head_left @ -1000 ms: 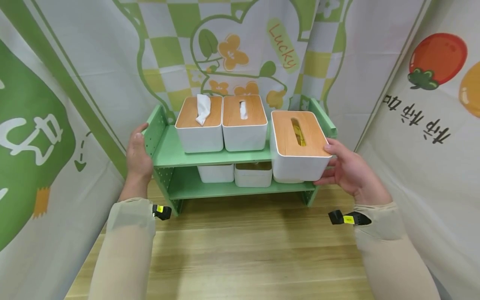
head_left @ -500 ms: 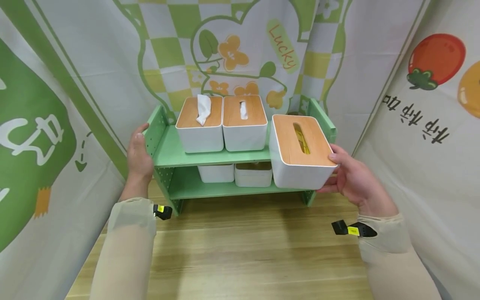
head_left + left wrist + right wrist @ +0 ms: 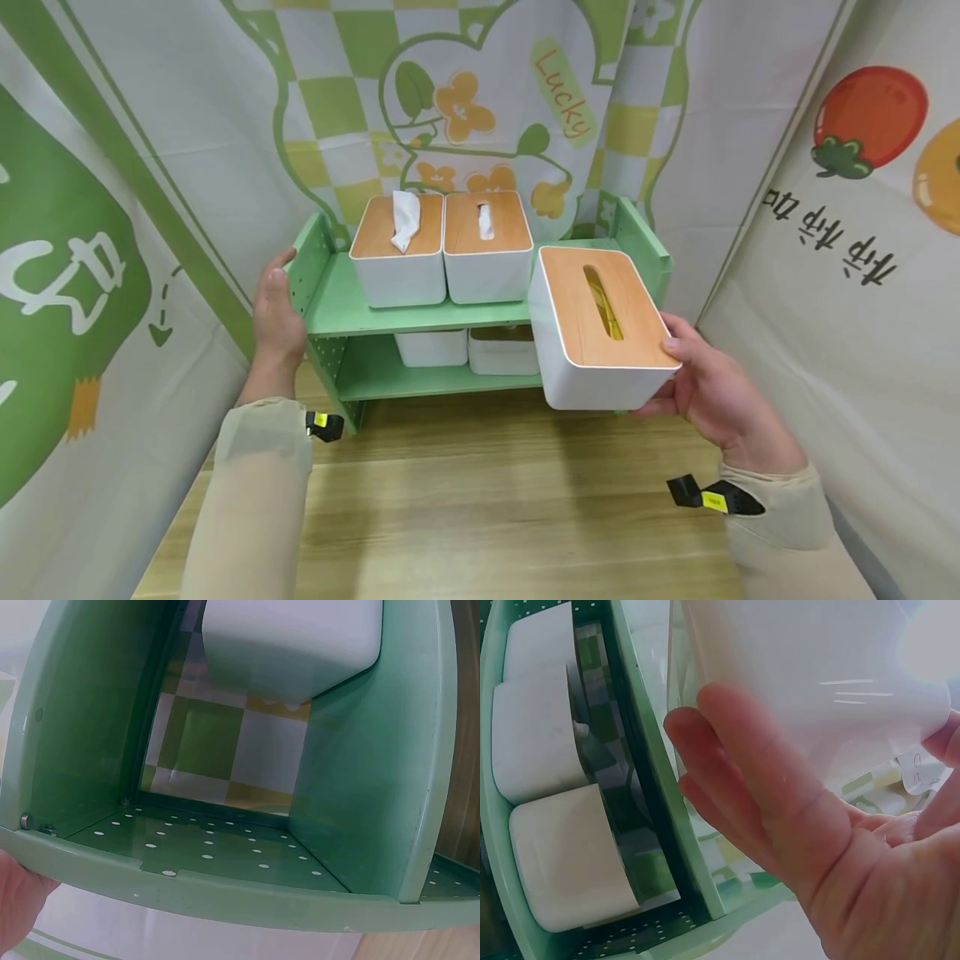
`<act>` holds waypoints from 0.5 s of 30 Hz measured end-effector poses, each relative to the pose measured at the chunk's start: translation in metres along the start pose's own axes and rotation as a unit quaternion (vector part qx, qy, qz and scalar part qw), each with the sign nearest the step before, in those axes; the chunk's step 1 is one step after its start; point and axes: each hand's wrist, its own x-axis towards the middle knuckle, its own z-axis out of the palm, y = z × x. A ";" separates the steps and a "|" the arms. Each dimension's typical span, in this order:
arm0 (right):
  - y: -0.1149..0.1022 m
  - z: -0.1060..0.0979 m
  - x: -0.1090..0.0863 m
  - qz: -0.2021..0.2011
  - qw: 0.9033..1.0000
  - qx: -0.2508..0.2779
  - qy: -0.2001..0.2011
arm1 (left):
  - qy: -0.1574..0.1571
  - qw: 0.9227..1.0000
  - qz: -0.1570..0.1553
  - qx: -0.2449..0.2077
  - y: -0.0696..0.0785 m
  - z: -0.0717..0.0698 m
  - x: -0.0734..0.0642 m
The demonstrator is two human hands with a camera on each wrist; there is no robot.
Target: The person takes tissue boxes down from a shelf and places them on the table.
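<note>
In the head view, my right hand holds a white tissue box with a wood-look lid, thumb on the lid's right corner and fingers against its side and underneath. Something yellow shows through the lid's slot. The box is tilted forward, in front of the right part of a green two-tier shelf. In the right wrist view its white wall meets several fingers. My left hand rests along the outside of the shelf's left side panel; the left wrist view catches only a bit of it.
On the upper tier stand two similar tissue boxes, each with white tissue at its slot. White boxes stand on the lower tier; the right wrist view shows three. Printed cloth hangs behind; wood-look flooring lies in front.
My right hand has drawn the tissue box forward and down, away from the upper tier, and it now covers more of the lower tier's right end. My left hand stays at the side panel.
</note>
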 end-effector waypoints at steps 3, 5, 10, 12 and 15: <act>0.003 0.002 -0.006 0.000 1.000 -0.001 -0.002 | -0.002 1.000 -0.007 -0.004 0.001 0.000 0.000; 0.005 0.003 -0.010 -0.002 1.000 -0.001 -0.005 | -0.001 1.000 -0.011 -0.007 0.001 0.000 0.000; 0.012 0.005 -0.019 -0.003 1.000 0.008 -0.017 | 0.000 1.000 -0.008 -0.006 0.000 0.001 0.000; 0.016 0.004 -0.021 0.001 1.000 0.013 -0.017 | 0.001 1.000 -0.008 -0.008 0.000 0.001 0.000; 0.020 0.003 -0.023 0.009 1.000 0.016 -0.014 | 0.002 1.000 -0.006 -0.012 -0.001 0.002 -0.001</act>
